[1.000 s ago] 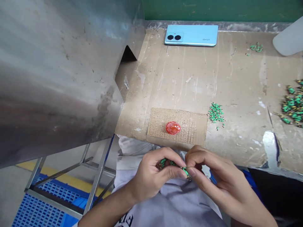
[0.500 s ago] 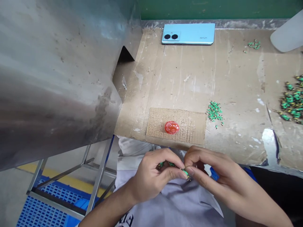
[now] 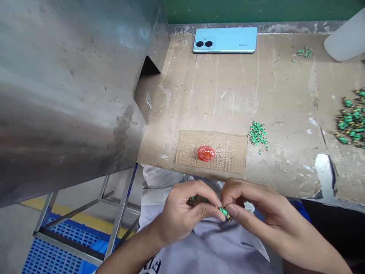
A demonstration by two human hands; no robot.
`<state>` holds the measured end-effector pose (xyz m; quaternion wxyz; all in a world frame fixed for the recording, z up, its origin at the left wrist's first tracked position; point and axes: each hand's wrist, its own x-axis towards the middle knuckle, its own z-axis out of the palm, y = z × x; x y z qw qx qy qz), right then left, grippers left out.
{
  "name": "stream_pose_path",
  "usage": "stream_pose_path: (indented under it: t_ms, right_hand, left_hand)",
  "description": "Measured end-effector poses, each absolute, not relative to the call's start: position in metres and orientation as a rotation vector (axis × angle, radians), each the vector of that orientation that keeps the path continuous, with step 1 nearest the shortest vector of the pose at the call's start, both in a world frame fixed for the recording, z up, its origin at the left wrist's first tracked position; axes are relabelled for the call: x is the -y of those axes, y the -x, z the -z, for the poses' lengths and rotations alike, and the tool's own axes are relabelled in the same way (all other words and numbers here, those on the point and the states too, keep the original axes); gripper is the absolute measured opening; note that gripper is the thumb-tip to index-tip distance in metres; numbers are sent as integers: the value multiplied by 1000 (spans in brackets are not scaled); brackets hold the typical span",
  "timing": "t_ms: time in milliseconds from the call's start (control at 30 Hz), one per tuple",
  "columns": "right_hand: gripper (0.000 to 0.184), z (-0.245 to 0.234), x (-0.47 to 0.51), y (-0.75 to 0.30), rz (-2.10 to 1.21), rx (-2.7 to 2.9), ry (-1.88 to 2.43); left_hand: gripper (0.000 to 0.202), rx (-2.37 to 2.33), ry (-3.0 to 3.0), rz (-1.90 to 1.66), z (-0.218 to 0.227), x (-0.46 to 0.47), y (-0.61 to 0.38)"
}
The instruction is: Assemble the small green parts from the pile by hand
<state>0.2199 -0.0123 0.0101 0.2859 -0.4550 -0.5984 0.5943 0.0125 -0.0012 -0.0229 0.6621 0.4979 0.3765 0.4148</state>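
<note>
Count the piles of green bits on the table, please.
3: tiny pile right of the phone, middle pile beside the cardboard pad, big pile cut by the right edge; more may lie beyond.

The table (image 3: 285,95) bears one blue phone (image 3: 225,39), one red blob (image 3: 206,153), one cardboard pad (image 3: 230,152) and one white bottle (image 3: 346,40), beside one metal chute (image 3: 71,95). Small green parts lie in three heaps: middle heap (image 3: 257,134), back heap (image 3: 303,52), right heap (image 3: 350,121). Two hands show, left hand (image 3: 182,215) and right hand (image 3: 256,215), with one green piece (image 3: 224,210) between them.
</note>
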Motion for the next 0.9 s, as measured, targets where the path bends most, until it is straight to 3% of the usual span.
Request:
stream_pose_path:
  t_ms: [300,433,667,900]
  right_hand:
    - [14,-10,13,-219,-1546,1632,1172]
    - [4,-12,15,-218,-1523,1656,1163]
    - [18,-2,19,-217,-1257,1709,1115]
    - [24,5,20,-220,-931,1872,1044]
  left_hand:
    - [11,-794,-1165,-1035,25,3,-14]
    - [9,-789,-1186,-1080,27,4,-13]
    - [21,-901,-1233,-1014,18,2,-12]
    - [11,-937,-1438,-986,11,1,-11]
